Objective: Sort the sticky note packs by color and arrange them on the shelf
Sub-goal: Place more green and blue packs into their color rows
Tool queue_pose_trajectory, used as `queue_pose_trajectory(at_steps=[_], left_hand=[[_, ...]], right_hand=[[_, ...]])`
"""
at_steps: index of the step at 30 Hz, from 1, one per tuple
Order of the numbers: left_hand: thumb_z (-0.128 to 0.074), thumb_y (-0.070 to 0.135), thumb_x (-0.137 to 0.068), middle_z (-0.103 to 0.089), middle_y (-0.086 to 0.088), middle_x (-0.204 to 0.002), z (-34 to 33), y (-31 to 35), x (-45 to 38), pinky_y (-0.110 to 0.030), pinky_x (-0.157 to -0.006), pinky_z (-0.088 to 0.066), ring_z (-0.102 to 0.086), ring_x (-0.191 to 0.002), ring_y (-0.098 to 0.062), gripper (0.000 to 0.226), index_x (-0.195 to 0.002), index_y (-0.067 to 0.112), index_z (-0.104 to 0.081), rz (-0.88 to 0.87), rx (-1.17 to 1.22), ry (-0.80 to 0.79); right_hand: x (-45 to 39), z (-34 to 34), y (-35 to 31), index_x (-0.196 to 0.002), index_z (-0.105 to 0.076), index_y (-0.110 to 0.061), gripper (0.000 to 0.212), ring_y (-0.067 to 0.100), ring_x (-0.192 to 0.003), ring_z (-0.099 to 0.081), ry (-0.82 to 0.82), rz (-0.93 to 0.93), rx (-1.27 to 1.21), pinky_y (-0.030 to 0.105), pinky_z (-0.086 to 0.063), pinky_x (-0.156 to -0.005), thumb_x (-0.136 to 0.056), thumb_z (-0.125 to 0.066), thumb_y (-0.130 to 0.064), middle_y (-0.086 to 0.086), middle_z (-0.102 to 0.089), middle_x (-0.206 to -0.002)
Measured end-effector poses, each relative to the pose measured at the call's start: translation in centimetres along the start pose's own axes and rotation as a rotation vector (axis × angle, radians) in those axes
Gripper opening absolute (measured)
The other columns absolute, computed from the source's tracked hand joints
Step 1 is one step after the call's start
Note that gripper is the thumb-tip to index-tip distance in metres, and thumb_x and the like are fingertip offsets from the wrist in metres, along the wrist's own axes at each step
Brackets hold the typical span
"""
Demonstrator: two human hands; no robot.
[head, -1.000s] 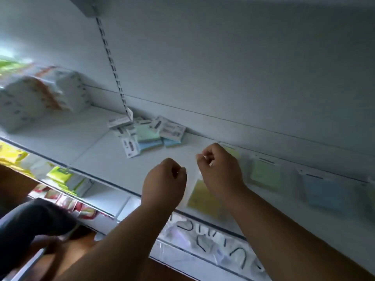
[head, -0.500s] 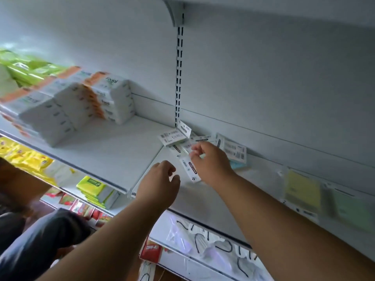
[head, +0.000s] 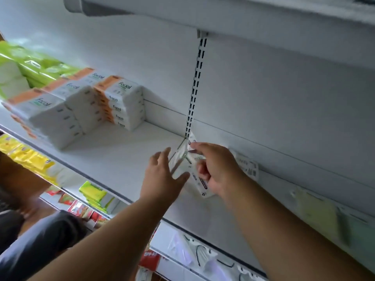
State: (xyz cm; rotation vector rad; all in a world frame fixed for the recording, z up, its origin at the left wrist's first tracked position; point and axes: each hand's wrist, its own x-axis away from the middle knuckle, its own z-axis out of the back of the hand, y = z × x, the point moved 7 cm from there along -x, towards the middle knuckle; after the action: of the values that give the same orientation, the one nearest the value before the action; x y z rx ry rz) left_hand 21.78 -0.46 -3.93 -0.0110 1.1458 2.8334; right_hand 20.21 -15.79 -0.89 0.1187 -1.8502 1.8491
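Note:
A jumble of sticky note packs (head: 191, 159) lies on the white shelf (head: 121, 157) at the foot of the slotted upright. My right hand (head: 217, 169) is on the pile, its fingers curled round a clear pack with a white header card (head: 199, 183). My left hand (head: 162, 175) hovers just left of the pile, fingers spread and holding nothing. Another pack's white label (head: 247, 166) shows behind my right wrist. Farther right on the shelf lie a yellow pack (head: 318, 211) and a green pack (head: 357, 232), both blurred.
Stacks of white and orange facial tissue packs (head: 85, 106) fill the shelf's left part, with green packs (head: 36, 67) behind. An upper shelf (head: 263, 23) overhangs. Lower shelves hold yellow and green goods (head: 30, 157). A dark-clothed knee (head: 40, 240) is at lower left.
The view swung left along the shelf. Both hands left the laid-out yellow pack and reached the pile; my right hand took hold of a pack and my left hand opened.

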Motion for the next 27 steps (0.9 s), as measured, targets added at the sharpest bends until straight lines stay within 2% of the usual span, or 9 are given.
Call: queue_pose_trajectory(at_steps=[3,5,9,12,15,19,22,25,27], left_hand=[[-0.063,0.034,-0.087,-0.064,0.002,-0.112,0.8,2.3,1.1,-0.03,-0.076,-0.048,-0.062,-0.098,-0.022,0.037,-0.123,0.027,-0.058,-0.082,0.092,0.063],[-0.054,0.027,-0.093,-0.064,0.003,-0.08,0.2,3.5,2.4,-0.028,-0.06,-0.039,-0.061,-0.075,-0.022,0.01,-0.094,0.021,-0.062,-0.066,0.227,-0.002],[-0.052,0.018,-0.095,-0.068,-0.008,-0.069,-3.4,6.1,7.5,-0.034,-0.06,-0.046,-0.06,-0.061,-0.023,0.015,-0.087,0.014,-0.065,0.096,0.814,-0.382],[-0.051,0.012,-0.097,-0.064,-0.012,-0.069,-6.2,8.0,13.4,-0.037,-0.059,-0.043,-0.056,-0.059,-0.025,0.018,-0.09,0.006,-0.066,0.115,0.96,-0.645],[-0.053,0.014,-0.097,-0.064,-0.014,-0.069,-7.7,8.6,17.1,-0.04,-0.06,-0.043,-0.055,-0.061,-0.027,0.018,-0.089,0.012,-0.068,0.093,0.881,-0.744],[-0.056,0.007,-0.092,-0.068,-0.008,-0.074,-9.5,10.6,19.8,-0.042,-0.062,-0.052,-0.062,-0.059,-0.021,0.015,-0.096,0.019,-0.064,0.0,0.668,-0.746],[-0.062,0.01,-0.088,-0.07,0.002,-0.068,-11.5,13.0,21.9,-0.038,-0.067,-0.057,-0.065,-0.056,-0.011,0.02,-0.099,0.028,-0.059,-0.135,0.469,-0.682],[-0.063,0.017,-0.089,-0.071,0.006,-0.067,-14.9,16.7,24.2,-0.031,-0.063,-0.056,-0.066,-0.057,-0.006,0.02,-0.097,0.034,-0.058,-0.189,0.356,-0.659],[-0.064,0.018,-0.088,-0.07,0.007,-0.07,-17.4,20.2,25.7,-0.028,-0.063,-0.056,-0.067,-0.059,-0.005,0.019,-0.099,0.031,-0.059,-0.219,0.319,-0.623]], right_hand=[[4.3,0.6,-0.8,-0.1,-0.071,-0.008,0.023,0.01,-0.04,-0.037,-0.061,-0.028,-0.284,0.019,-0.021,-0.039,-0.084,-0.066,-0.023,0.004,-0.068,-0.085],[6.6,3.1,-1.2,-0.096,-0.072,-0.014,0.015,0.01,-0.042,-0.04,0.057,0.091,-0.308,0.019,-0.024,-0.039,-0.087,-0.064,-0.022,0.005,-0.071,-0.093],[11.9,10.6,1.6,-0.086,-0.065,-0.026,0.02,0.013,-0.063,-0.054,0.587,0.268,0.148,0.031,-0.047,-0.062,-0.083,-0.066,-0.046,-0.009,-0.067,-0.085],[15.6,13.0,6.8,-0.066,-0.054,-0.016,0.039,0.017,-0.052,-0.044,0.586,0.049,0.127,0.031,-0.036,-0.053,-0.079,-0.068,-0.051,-0.002,-0.051,-0.058],[18.7,15.5,9.5,-0.072,-0.059,-0.011,0.043,0.021,-0.061,-0.053,0.617,0.05,-0.013,0.039,-0.043,-0.054,-0.064,-0.073,-0.05,0.008,-0.059,-0.068],[21.6,19.6,12.7,-0.076,-0.06,-0.017,0.028,0.018,-0.053,-0.051,0.722,0.038,-0.06,0.03,-0.04,-0.049,-0.07,-0.076,-0.039,0.002,-0.062,-0.071],[22.9,23.9,14.9,-0.083,-0.063,-0.018,0.043,0.023,-0.071,-0.068,0.796,0.018,-0.049,0.042,-0.057,-0.065,-0.054,-0.071,-0.05,0.002,-0.073,-0.082],[23.5,29.7,16.1,-0.088,-0.064,-0.019,0.031,0.021,-0.069,-0.064,0.812,0.006,-0.012,0.034,-0.05,-0.056,-0.061,-0.062,-0.035,0.006,-0.073,-0.087],[23.7,34.5,16.1,-0.087,-0.064,-0.019,0.022,0.022,-0.074,-0.067,0.821,0.026,0.098,0.038,-0.055,-0.062,-0.067,-0.062,-0.029,0.001,-0.072,-0.084]])
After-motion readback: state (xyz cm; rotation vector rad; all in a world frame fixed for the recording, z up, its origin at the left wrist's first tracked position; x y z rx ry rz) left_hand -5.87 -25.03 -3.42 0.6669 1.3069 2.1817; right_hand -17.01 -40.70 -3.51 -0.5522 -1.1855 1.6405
